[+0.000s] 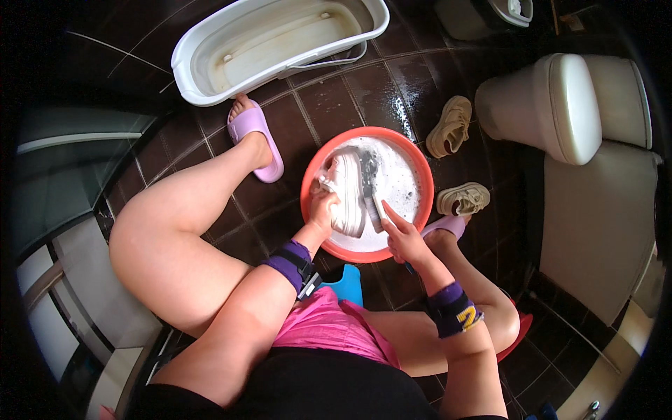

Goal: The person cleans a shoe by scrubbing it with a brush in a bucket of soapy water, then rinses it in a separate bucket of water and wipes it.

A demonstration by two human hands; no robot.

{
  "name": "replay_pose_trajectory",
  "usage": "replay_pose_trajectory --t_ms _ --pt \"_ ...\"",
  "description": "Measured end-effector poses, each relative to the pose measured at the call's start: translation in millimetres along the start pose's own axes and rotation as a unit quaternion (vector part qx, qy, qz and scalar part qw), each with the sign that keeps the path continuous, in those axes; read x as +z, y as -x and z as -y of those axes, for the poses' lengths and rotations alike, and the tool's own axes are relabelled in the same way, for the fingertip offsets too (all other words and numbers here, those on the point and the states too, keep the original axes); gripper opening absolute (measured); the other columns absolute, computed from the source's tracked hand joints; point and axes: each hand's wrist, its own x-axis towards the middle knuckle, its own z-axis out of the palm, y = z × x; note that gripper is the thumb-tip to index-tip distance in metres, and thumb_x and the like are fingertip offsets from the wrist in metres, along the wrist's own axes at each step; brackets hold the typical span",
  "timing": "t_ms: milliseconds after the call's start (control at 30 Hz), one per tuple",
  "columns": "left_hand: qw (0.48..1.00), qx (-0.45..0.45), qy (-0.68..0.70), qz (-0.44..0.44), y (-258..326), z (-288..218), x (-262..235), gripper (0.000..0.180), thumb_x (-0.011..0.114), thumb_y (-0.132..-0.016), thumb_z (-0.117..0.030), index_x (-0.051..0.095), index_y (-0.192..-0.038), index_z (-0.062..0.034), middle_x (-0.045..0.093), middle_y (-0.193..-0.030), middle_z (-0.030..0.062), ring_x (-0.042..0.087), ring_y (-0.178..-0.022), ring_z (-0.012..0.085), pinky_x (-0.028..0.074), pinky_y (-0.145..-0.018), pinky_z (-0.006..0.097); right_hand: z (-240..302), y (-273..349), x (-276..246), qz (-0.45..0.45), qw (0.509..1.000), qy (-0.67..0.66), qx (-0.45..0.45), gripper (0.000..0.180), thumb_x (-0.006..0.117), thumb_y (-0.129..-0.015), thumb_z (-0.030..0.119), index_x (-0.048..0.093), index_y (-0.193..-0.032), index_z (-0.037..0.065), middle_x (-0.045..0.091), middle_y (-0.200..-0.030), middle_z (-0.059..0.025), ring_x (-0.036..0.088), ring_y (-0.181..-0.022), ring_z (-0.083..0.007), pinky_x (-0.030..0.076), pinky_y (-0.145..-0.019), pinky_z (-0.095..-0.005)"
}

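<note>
Clasping sneaker [348, 197] inside basin's left rim [305, 187] in left hand [322, 211], scrub brush [374, 214] in right hand [407, 240], perhaps risking slip from suds [403, 183].

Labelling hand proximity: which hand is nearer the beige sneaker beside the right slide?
Right. The right hand holds the scrub brush over the orange basin, left of that beige sneaker; the left hand, farther left, holds the white sneaker.

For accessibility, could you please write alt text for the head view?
The left hand holds a white sneaker over an orange basin of suds; the right hand holds a scrub brush at its sole. Two beige sneakers sit nearby.
</note>
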Motion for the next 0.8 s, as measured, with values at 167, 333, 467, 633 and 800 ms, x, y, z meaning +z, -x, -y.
replay_pose_trajectory --t_ms 167,333,467,633,800 --pt "0.984 -0.097 0.134 -0.065 6 4 0 0.04 0.055 -0.084 -0.018 0.055 -0.122 -0.0055 0.063 -0.113 0.0099 0.064 -0.1 0.0258 0.05 -0.09 0.037 -26 10 31 -0.065 0.994 0.035 -0.085 0.048 0.047 -0.101 0.027 0.034 -0.148 0.027 0.033 -0.053 0.0078 0.03 -0.041 -0.0049 0.028 -0.037 -0.0228" --pt "0.962 -0.142 0.224 -0.068 13 2 14 0.05 0.045 -0.097 -0.047 0.049 -0.134 -0.0132 0.059 -0.126 0.0075 0.058 -0.114 0.0261 0.05 -0.091 0.048 -47 -51 47 -0.163 0.922 0.196 -0.293 0.049 0.049 -0.1 0.026 0.036 -0.147 0.021 0.058 -0.075 0.0001 0.049 -0.063 -0.0087 0.043 -0.061 -0.0237" --pt "0.927 -0.306 0.209 -0.053 44 -28 52 0.049 0.047 -0.094 -0.052 0.051 -0.132 -0.0207 0.057 -0.127 0.0031 0.055 -0.113 0.0236 0.047 -0.092 0.05 -27 -51 48 -0.177 0.951 0.198 -0.158 0.05 0.05 -0.098 0.026 0.038 -0.146 0.02 0.065 -0.112 -0.0205 0.063 -0.101 -0.0229 0.047 -0.086 -0.031" --pt "0.933 -0.293 0.182 -0.103 3 8 17 0.052 0.055 -0.087 -0.059 0.056 -0.122 -0.0197 0.063 -0.111 0.0034 0.061 -0.098 0.0223 0.053 -0.08 0.045 -40 -9 76 -0.133 0.912 0.239 -0.304 0.053 0.052 -0.094 0.022 0.038 -0.145 0.021 0.062 -0.095 -0.032 0.062 -0.092 -0.0459 0.05 -0.078 -0.0477" --pt "0.93 -0.324 0.144 -0.094 -14 9 51 0.055 0.047 -0.088 -0.066 0.056 -0.122 -0.0238 0.061 -0.115 0.0015 0.059 -0.102 0.0238 0.049 -0.087 0.049 -8 -86 22 -0.212 0.91 0.301 -0.192 0.049 0.05 -0.095 0.028 0.039 -0.143 0.027 0.063 -0.084 -0.0305 0.063 -0.08 -0.0457 0.05 -0.07 -0.0489"
